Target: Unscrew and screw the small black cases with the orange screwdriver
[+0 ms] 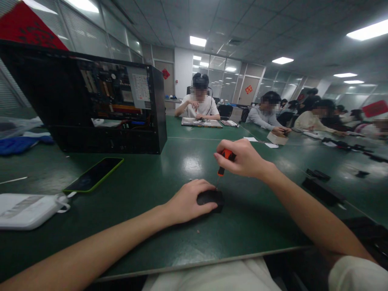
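My left hand (pixel 192 201) lies on the green table (pixel 169 246), its fingers and thumb wrapped round a small black object (pixel 209 199) that looks like a computer mouse. Above and a little to the right, my right hand (pixel 242 157) grips an orange and black screwdriver (pixel 226 156) by its handle. The screwdriver points down, and its thin shaft reaches toward the far edge of the black object. Whether the tip touches it is too small to tell.
An open black computer case (pixel 127 137) stands at the back left. Before it lie a green-edged phone (pixel 95 174) and a white device (pixel 27 210) with a cable. Black parts (pixel 323 190) lie at the right. A person (pixel 200 107) sits across the table.
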### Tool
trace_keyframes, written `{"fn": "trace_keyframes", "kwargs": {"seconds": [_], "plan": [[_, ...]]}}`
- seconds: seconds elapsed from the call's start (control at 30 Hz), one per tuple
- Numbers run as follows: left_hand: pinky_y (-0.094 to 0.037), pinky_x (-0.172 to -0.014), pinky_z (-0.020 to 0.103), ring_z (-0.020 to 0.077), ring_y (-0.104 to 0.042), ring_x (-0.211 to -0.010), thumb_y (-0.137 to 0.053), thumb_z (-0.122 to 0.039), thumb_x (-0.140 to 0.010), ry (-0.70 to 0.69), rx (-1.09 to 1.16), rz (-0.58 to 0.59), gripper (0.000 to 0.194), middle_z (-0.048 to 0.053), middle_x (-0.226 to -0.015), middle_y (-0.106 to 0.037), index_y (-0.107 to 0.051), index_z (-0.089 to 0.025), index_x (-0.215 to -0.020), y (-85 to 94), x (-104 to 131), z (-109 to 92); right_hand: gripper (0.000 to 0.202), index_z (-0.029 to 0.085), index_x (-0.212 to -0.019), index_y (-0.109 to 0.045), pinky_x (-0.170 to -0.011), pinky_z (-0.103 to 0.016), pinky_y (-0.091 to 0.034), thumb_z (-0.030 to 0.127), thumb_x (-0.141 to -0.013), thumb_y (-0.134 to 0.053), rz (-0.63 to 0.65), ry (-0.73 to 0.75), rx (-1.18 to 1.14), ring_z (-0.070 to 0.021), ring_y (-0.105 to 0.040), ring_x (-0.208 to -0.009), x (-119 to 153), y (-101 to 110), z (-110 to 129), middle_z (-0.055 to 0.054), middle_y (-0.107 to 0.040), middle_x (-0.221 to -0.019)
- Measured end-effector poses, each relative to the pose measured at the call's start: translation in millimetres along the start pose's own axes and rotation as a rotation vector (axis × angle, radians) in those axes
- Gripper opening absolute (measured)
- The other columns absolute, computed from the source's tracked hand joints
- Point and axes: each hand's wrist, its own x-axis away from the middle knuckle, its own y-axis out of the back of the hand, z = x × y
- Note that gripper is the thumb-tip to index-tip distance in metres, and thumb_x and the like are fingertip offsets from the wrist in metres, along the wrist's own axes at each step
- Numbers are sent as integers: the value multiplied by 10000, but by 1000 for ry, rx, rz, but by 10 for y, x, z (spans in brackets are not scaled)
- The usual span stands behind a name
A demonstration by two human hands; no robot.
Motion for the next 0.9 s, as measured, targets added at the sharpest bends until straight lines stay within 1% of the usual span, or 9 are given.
{"fn": "trace_keyframes", "kwargs": {"seconds": [0.1, 0.4, 0.63, 0.8, 0.87, 0.9], "plan": [[-518, -997, 407, 270, -676, -1114, -761, -397, -892, 6, -7, 1, 416, 93, -1213, -727, -692, -182, -1240, 3, 2, -7, 164, 204, -820, -567, -564, -233, -308, 303, -951, -569, 16, -9, 0, -78, -411, -490, 3, 19, -11, 59, -487, -570], [-512, -988, 385, 262, -682, -1108, -759, -391, -899, -19, -1, 3, 372, 83, -1198, -736, -704, -190, -1208, 6, 1, -1, 202, 205, -814, -577, -561, -240, -310, 338, -966, -561, 25, 5, 34, -84, -418, -502, 15, 38, -15, 48, -490, -580], [-515, -980, 380, 262, -679, -1098, -752, -402, -904, -17, -2, 5, 377, 89, -1192, -732, -704, -180, -1204, -2, 1, 9, 207, 205, -818, -578, -558, -235, -318, 346, -968, -581, 1, 28, 13, -79, -415, -497, 18, 21, -16, 52, -500, -593], [-509, -984, 374, 262, -678, -1103, -752, -400, -908, -23, -2, 2, 379, 91, -1199, -728, -704, -172, -1206, -6, 2, 9, 218, 201, -827, -584, -579, -243, -326, 359, -976, -572, 41, -10, 11, -86, -427, -513, 13, 13, -9, 47, -508, -592], [-508, -984, 375, 262, -680, -1098, -747, -405, -912, -23, -8, 0, 383, 93, -1195, -729, -705, -167, -1209, 2, 3, 10, 162, 189, -888, -610, -603, -240, -347, 325, -969, -577, 88, -18, 5, -93, -477, -554, 1, 51, -14, 33, -560, -644], [-507, -984, 375, 262, -681, -1097, -744, -406, -914, -24, -11, 1, 385, 94, -1194, -729, -706, -165, -1211, 7, 4, 13, 130, 180, -939, -626, -629, -238, -369, 299, -963, -578, 122, -20, -7, -102, -519, -598, -7, 83, -17, 18, -605, -701]]}}
